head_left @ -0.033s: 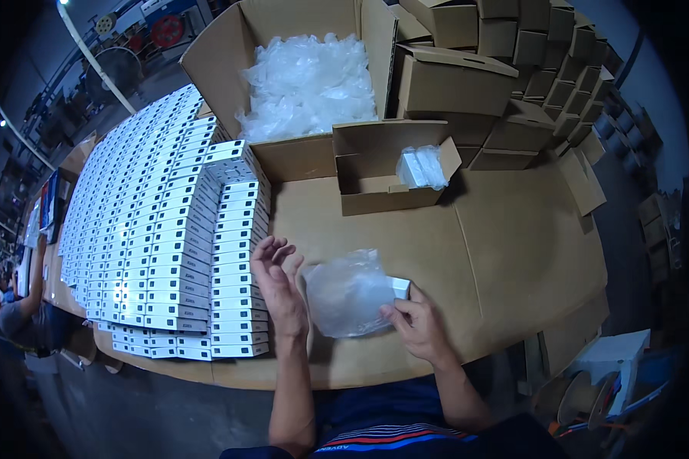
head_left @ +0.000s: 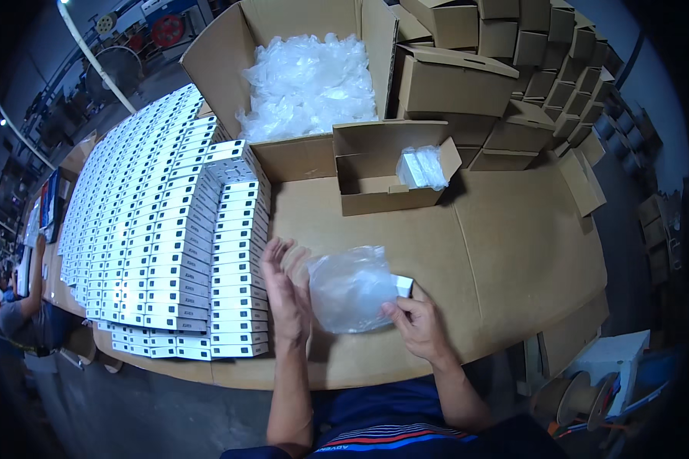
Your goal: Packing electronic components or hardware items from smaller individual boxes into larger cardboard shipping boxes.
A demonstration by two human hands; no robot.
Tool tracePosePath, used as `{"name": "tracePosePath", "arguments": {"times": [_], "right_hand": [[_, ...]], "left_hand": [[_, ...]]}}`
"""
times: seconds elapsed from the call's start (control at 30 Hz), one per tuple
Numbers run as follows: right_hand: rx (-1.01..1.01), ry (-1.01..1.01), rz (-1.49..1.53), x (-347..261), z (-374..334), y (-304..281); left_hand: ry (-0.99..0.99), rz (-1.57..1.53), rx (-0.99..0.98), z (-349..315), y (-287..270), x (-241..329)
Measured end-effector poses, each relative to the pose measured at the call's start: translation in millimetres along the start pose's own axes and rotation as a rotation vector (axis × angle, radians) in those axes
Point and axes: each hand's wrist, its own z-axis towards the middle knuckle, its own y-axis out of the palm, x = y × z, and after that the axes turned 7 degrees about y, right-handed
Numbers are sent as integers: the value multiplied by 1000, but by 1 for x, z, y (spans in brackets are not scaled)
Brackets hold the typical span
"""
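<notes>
My right hand is closed on a small white box, whose end pokes out at the right edge of a clear plastic bag. Its thumb lies against the bag's edge, and the rest of the box shows only faintly through the film. To the left of the bag my left hand is raised and open, fingers apart and a little blurred, holding nothing. Beyond both hands stands an open cardboard carton with bagged white boxes at its right end.
Tall rows of stacked white boxes border my left hand. Behind the carton, a large cardboard box holds many clear bags. Brown cartons are piled at the back right. Another person works at far left.
The bag and the white box have shifted slightly right and up. My left hand has turned a little and moved slightly toward the right, still empty.
</notes>
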Motion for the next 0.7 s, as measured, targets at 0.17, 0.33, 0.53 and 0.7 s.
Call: {"name": "tracePosePath", "arguments": {"times": [0.17,0.33,0.53,0.7], "right_hand": [[59,-38,87,1,4,2],[64,-77,-49,10,4,1],[202,-143,291,26,14,-45],[205,-412,462,-41,37,-68]], "left_hand": [[-342,113,-406,-28,-23,-1],[-131,480,-394,-32,9,-1],[193,722,-413,-47,-5,-8],[219,763,-456,-49,-3,-6]]}}
